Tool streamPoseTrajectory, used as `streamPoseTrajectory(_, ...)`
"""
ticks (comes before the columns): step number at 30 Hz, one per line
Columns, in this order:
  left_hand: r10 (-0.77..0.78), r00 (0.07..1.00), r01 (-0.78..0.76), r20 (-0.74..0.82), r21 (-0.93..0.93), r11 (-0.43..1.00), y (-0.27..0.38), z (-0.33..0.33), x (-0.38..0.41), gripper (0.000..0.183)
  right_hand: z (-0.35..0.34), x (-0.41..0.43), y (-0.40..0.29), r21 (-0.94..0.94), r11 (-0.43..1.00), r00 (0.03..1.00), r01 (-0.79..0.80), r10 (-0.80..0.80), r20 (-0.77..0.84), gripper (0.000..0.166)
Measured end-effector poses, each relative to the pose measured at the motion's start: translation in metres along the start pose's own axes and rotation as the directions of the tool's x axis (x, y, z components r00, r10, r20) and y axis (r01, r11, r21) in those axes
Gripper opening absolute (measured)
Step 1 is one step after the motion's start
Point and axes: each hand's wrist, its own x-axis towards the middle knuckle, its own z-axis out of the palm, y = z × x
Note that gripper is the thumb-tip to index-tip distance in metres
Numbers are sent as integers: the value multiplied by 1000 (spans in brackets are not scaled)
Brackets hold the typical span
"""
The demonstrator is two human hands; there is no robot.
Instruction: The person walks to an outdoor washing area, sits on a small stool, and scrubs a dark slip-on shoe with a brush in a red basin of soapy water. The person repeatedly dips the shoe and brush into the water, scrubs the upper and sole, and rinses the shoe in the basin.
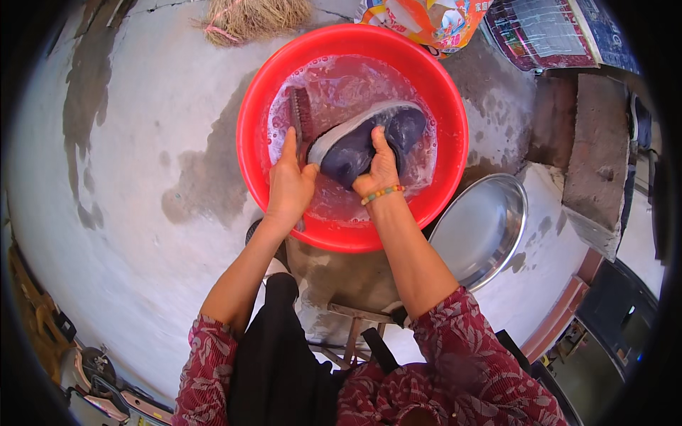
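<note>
A red plastic basin (354, 242) of soapy water (346, 74) stands before me on the floor. My left hand (292, 183) grips the handle of a scrubbing brush (301, 112), whose bristles face right toward the shoe. The left thumb is close to the shoe's pale end; contact is hard to tell. My right hand (379, 168) holds a wet dark-blue shoe (346, 152) with a pale sole edge, tilted over the water. Its thumb presses on the upper, while the other fingers are hidden inside or behind the shoe.
A straw broom head (261, 18) lies beyond the basin, beside an orange plastic packet (431, 24). On the right, a shiny metal basin (482, 229) leans near the red rim. Farther right are a concrete block (597, 154) and a printed carton (543, 34). Wet patches mark the floor.
</note>
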Motion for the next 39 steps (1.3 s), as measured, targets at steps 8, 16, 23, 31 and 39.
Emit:
streamPoseTrajectory(8,22,999,-17,38,-125,992,-5,7,9,68,-8,-10,21,-597,728,933,337,-342,109,33)
streamPoseTrajectory(16,167,986,-167,-8,26,986,-18,-11,23,56,-7,37,26,-656,605,873,452,-453,183,32)
streamPoseTrajectory(23,169,964,-250,208,476,843,22,-35,-38,46,-10,49,6,-752,594,938,285,-334,91,24)
streamPoseTrajectory(31,294,860,-500,418,571,651,33,-17,57,45,0,32,6,-794,578,982,188,-120,145,37)
streamPoseTrajectory(39,128,908,-380,399,655,653,36,-36,-53,55,-10,40,2,-851,483,966,206,-238,99,58)
